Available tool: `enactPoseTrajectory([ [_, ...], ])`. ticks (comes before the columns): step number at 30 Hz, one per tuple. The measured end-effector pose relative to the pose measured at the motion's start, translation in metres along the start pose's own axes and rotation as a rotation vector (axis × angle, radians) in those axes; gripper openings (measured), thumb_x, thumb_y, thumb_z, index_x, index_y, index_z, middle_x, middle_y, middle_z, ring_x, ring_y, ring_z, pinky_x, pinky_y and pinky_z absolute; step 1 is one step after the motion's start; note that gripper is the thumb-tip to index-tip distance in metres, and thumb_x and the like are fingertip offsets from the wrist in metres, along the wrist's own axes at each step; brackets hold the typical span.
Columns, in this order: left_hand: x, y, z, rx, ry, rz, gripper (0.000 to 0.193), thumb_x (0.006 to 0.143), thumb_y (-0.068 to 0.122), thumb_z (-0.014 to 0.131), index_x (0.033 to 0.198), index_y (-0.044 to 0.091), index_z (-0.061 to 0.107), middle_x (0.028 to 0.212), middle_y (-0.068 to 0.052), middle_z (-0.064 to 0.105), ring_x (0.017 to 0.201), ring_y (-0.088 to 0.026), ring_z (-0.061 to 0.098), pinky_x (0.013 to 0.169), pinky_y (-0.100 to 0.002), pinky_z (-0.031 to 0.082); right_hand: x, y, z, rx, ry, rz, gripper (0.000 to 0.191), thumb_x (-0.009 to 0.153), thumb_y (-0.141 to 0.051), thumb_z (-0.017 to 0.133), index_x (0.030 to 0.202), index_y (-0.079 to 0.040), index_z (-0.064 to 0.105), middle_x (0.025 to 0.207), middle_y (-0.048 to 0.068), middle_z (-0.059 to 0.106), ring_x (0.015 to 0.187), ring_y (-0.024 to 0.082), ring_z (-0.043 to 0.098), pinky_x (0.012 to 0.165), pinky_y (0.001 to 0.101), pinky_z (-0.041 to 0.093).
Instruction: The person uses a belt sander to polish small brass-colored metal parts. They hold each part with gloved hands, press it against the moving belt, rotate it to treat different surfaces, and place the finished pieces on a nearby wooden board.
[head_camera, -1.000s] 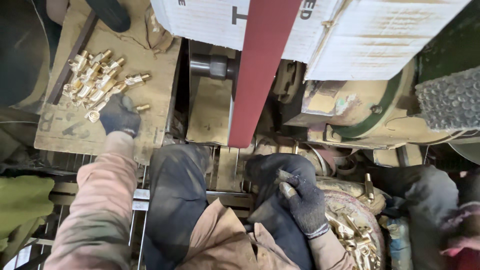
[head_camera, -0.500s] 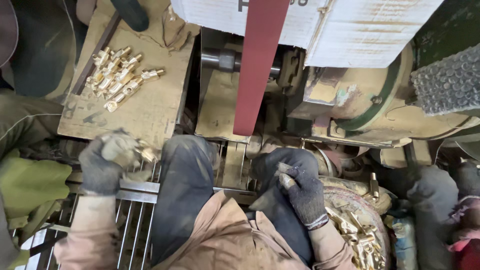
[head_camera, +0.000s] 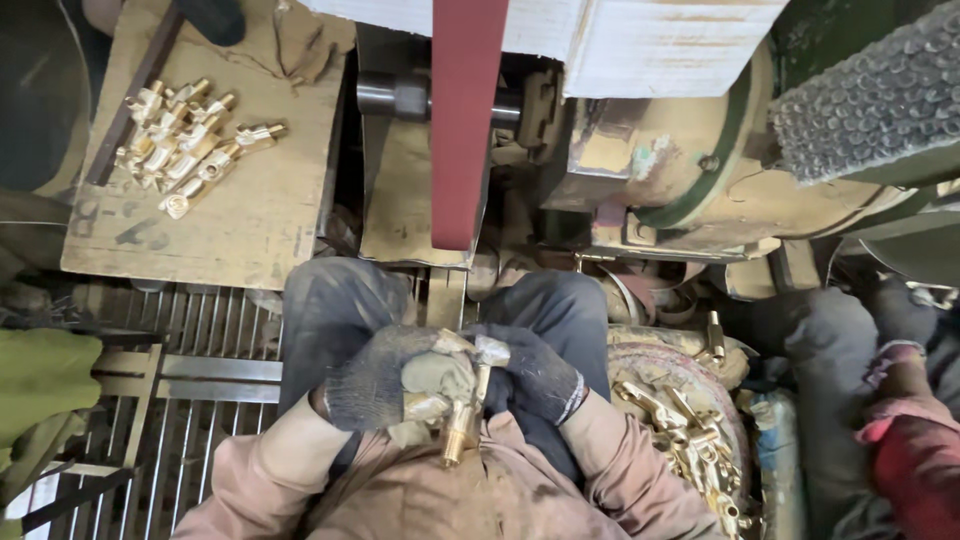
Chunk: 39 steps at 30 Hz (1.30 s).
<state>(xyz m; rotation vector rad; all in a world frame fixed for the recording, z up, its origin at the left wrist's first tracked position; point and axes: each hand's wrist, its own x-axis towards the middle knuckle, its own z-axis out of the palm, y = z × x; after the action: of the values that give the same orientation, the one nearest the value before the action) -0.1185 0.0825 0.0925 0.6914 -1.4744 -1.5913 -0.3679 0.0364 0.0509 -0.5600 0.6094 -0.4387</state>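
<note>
Brass fitting (head_camera: 462, 425) between your gloved hands

You hold it upright-ish over your lap, its threaded end pointing down toward you, its top hidden in your left hand (head_camera: 385, 385) and right hand (head_camera: 528, 375).

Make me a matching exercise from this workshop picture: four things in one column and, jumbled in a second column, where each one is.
Things:
1. brass fitting
2. pile of brass fittings
3. red sanding belt
4. tub of brass fittings

Places:
A. running down the middle, in front of the machine
B. on the wooden board at upper left
C. between the gloved left hand and right hand, over the lap
D. low on the right, beside the right knee

Pairs: 1-C, 2-B, 3-A, 4-D
</note>
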Motion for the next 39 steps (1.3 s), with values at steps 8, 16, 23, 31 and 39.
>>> enactPoseTrajectory([
  [8, -0.004, -0.027, -0.011, 0.290, 0.311, 0.087, 0.043, 0.085, 0.015, 0.084, 0.123, 0.002, 0.066, 0.115, -0.009, 0.073, 0.113, -0.019, 0.070, 0.113, -0.036, 0.050, -0.013, -0.033, 0.012, -0.270, 0.151, -0.599, 0.041, 0.095, -0.021, 0.069, 0.123, 0.006, 0.057, 0.108, 0.013, 0.068, 0.095, 0.023, 0.072, 0.086, 0.0352, 0.062],
  [16, -0.002, -0.058, 0.017, 0.360, 0.430, -0.110, 0.051, 0.074, 0.009, 0.087, 0.119, 0.001, 0.066, 0.114, -0.009, 0.071, 0.105, -0.017, 0.070, 0.094, -0.031, 0.057, -0.036, -0.049, 0.041, -0.554, 0.276, -0.592, 0.053, 0.092, -0.013, 0.068, 0.140, 0.009, 0.058, 0.119, 0.015, 0.072, 0.102, 0.019, 0.069, 0.092, 0.0309, 0.057],
  [23, 0.015, -0.077, -0.020, 0.238, 0.470, -0.087, 0.046, 0.078, 0.000, 0.081, 0.121, 0.000, 0.065, 0.108, -0.005, 0.070, 0.095, -0.013, 0.069, 0.081, -0.027, 0.060, -0.012, -0.055, 0.014, -1.154, 0.362, -0.726, 0.056, 0.089, -0.004, 0.075, 0.141, 0.001, 0.057, 0.130, 0.011, 0.071, 0.117, 0.021, 0.068, 0.101, 0.0323, 0.052],
  [31, 0.071, -0.116, -0.056, -0.150, 0.560, -0.420, 0.042, 0.079, -0.013, 0.074, 0.120, -0.008, 0.066, 0.098, -0.017, 0.075, 0.078, -0.020, 0.074, 0.065, -0.031, 0.062, 0.058, -0.058, -0.045, -1.373, 0.473, -0.746, 0.040, 0.086, -0.019, 0.081, 0.120, -0.003, 0.066, 0.109, 0.017, 0.073, 0.099, 0.035, 0.072, 0.084, 0.0390, 0.057],
  [39, 0.079, -0.124, -0.052, -0.167, 0.607, -0.290, 0.055, 0.069, -0.014, 0.078, 0.120, -0.002, 0.060, 0.097, -0.011, 0.074, 0.074, -0.014, 0.072, 0.064, -0.028, 0.061, 0.063, -0.063, -0.040, -1.261, 0.450, -0.642, 0.051, 0.088, -0.013, 0.076, 0.136, -0.006, 0.061, 0.122, 0.016, 0.073, 0.109, 0.031, 0.073, 0.092, 0.0367, 0.057],
])
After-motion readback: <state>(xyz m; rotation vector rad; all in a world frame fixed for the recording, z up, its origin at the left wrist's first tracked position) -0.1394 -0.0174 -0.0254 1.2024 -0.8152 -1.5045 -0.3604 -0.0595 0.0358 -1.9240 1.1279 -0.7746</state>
